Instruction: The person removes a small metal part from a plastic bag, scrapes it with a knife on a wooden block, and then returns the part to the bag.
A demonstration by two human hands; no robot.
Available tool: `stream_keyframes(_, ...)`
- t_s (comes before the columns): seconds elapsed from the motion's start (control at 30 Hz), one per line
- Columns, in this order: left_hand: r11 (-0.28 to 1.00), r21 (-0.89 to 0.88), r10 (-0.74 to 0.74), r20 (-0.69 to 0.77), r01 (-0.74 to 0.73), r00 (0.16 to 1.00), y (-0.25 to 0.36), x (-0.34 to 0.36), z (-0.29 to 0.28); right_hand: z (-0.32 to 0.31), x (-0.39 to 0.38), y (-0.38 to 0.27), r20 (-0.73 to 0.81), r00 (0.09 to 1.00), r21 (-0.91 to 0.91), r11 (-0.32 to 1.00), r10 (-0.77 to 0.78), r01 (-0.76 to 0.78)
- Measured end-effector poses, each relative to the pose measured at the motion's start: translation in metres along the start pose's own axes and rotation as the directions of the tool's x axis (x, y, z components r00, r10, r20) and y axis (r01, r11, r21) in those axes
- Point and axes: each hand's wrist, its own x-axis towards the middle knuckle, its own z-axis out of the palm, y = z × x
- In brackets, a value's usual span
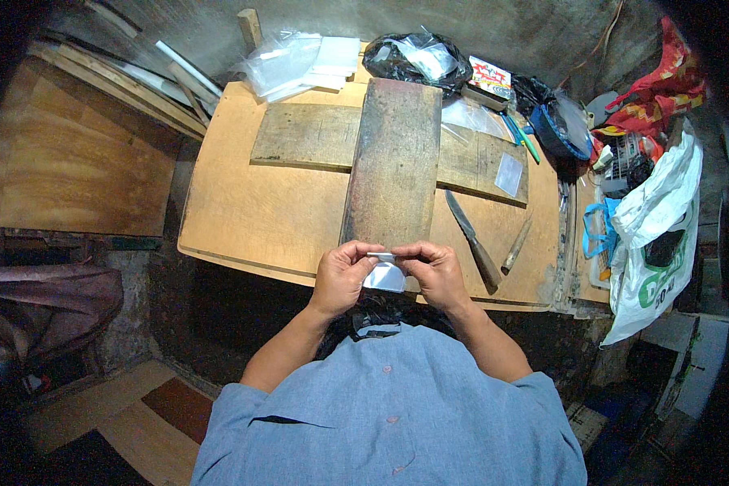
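Note:
Both my hands pinch the top edge of a small clear plastic piece [385,279], which may be a little bag; its lower part hangs down with a shine on it. My left hand [340,277] grips its left corner between thumb and fingers. At the right corner, my right hand [434,275] does the same. Just beyond my fingers lies the near end of a long worn wooden board [393,162], set across another plank [304,134]. A knife [472,241] rests right of my right hand, beside a short pointed wooden stick [517,246].
A clear plastic piece [508,175] lies on the crosswise plank. Along the table's [251,202] back edge are plastic sheets [287,65], a black bag [417,61], a small box [489,78] and pens [530,143]. A white sack [656,235] hangs at the right.

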Motion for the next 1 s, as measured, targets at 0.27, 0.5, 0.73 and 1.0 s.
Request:
stream_keyframes(0.27,0.992,-0.122,-0.032,0.033,0.036,0.999,0.003,0.004,0.0,-0.001,0.0,0.006,-0.024,0.961,0.425,0.873,0.275,-0.239)
stream_keyframes(0.5,0.986,-0.164,-0.034,-0.047,0.025,0.998,-0.005,0.001,0.012,0.014,-0.002,0.007,-0.002,0.982,0.322,0.93,0.19,-0.179)
stream_keyframes(0.73,0.987,-0.023,-0.159,0.016,0.16,0.987,0.005,0.006,0.003,-0.002,0.003,0.015,0.172,0.957,0.04,0.969,0.232,-0.242)
stream_keyframes(1.0,0.995,0.017,-0.096,-0.117,0.099,0.988,0.004,0.005,-0.004,0.006,-0.005,0.002,0.076,0.957,-0.068,0.959,0.279,-0.275)
